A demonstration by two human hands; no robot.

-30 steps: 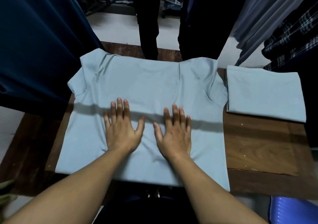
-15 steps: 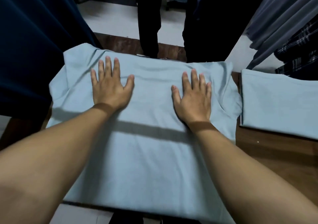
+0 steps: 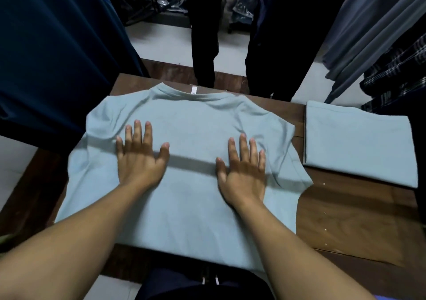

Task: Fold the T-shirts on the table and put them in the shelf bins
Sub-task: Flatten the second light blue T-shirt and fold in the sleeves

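A pale blue-green T-shirt [image 3: 191, 184] covers a dark brown wood-grain table [image 3: 345, 219]; a matching folded shirt [image 3: 359, 142] lies at right. Navy garments [image 3: 57, 57] hang upper left, grey cloth [image 3: 368, 22] and dark plaid [image 3: 396, 69] upper right.

Dim light, dark shadow band across the shirt [image 3: 191, 184], wide-angle edge distortion.

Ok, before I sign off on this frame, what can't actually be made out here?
Head view, the only one:
1. Shelf bins: none in frame.
2. Neck label on the T-shirt: too small to read.
3. Cloth under the left hand and right hand: covered by the flat palms.
4. Near hem: partly covered by both forearms.
5. Folded shirt on the table: one garment or a stack, cannot tell from above.
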